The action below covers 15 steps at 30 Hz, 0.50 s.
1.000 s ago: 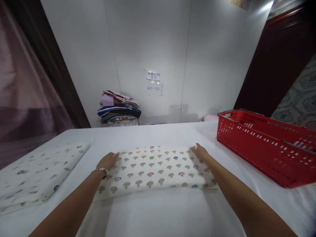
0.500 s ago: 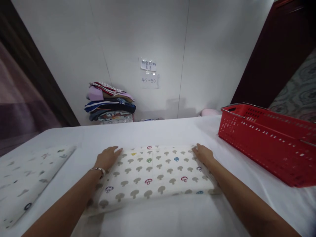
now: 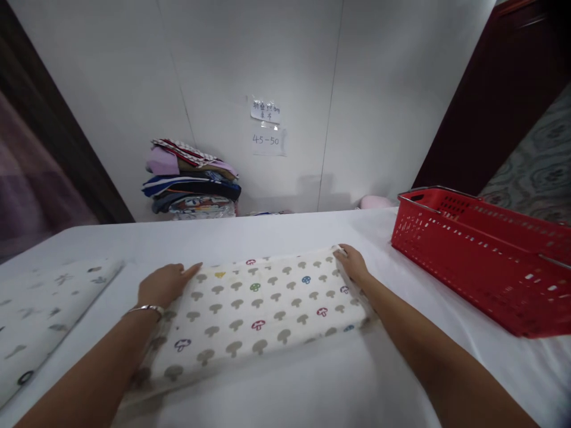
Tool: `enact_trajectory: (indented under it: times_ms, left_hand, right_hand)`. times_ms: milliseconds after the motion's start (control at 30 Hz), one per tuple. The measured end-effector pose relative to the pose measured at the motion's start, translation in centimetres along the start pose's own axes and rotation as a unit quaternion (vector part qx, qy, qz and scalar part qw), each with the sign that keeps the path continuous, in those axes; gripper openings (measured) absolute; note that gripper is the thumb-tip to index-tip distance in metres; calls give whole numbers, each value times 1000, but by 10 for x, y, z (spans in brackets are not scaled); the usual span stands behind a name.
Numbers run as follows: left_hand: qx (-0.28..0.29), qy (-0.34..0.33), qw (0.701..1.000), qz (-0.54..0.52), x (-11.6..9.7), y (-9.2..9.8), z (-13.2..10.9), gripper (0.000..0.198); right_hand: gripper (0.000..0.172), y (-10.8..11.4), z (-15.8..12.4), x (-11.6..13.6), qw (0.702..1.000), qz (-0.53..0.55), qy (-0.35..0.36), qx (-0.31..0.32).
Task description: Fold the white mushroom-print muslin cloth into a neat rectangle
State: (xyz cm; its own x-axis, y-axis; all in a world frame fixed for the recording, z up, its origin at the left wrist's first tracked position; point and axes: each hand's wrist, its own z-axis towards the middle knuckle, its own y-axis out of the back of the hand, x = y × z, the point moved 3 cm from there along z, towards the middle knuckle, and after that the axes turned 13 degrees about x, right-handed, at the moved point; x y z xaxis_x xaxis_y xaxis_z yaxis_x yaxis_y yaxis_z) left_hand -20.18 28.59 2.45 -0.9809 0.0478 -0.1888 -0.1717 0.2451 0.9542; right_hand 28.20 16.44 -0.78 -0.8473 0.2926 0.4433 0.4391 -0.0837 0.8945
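A white cloth (image 3: 267,303) printed with grey, red, blue and green mushrooms lies folded into a wide strip in front of me. My left hand (image 3: 165,285), with a bangle at the wrist, grips its left end; the thumb lies along the top edge while the other fingers are mostly hidden. At the far right corner my right hand (image 3: 351,261) pinches the fabric, which bunches slightly at the fingertips. The strip slants a little, its right end farther from me.
Another folded white patterned cloth (image 3: 49,315) lies at the left of the white-covered table (image 3: 285,229). A red plastic basket (image 3: 468,255) with metal handles stands at the right. Behind the table rises a stack of folded fabrics (image 3: 191,184), against a wall with paper signs (image 3: 267,139).
Both hands and the mushroom-print cloth have shifted left in view. The right end has moved up and away from me, so the strip now slants. My view has turned slightly.
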Motion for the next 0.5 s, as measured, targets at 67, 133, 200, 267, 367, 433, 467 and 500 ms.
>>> enact_trajectory:
  times_ms: [67,133,200,267,367,433,467,500]
  left_hand:
    - [43,22,999,5,8,-5,0,61]
    - [68,33,997,2,12,-10,-1,62]
    - [64,29,998,-3,12,-12,-2,64]
    - [56,19,998,-7,10,-12,-3,64]
    - [42,0,999,-13,7,-12,-4,64]
    - [33,-14,999,-10,6,-12,-5,63]
    - [28,-22,999,-8,5,-12,-5,62]
    - [23,-29,999,-7,5,-12,-6,61]
  right_hand:
    - [44,-5,9,7,1000,1,4,11]
    - [44,-9,15,10,1000,1,7,19]
    - [41,-9,15,10,1000,0,16,17]
    - [35,-6,12,10,1000,-2,25,10]
    - [27,-2,4,11,1000,-2,26,4]
    - [28,-2,1,14,1000,3,17,11]
    - [29,-3,1,15,1000,8,10,17]
    - [31,-3,2,17,1000,14,2,23]
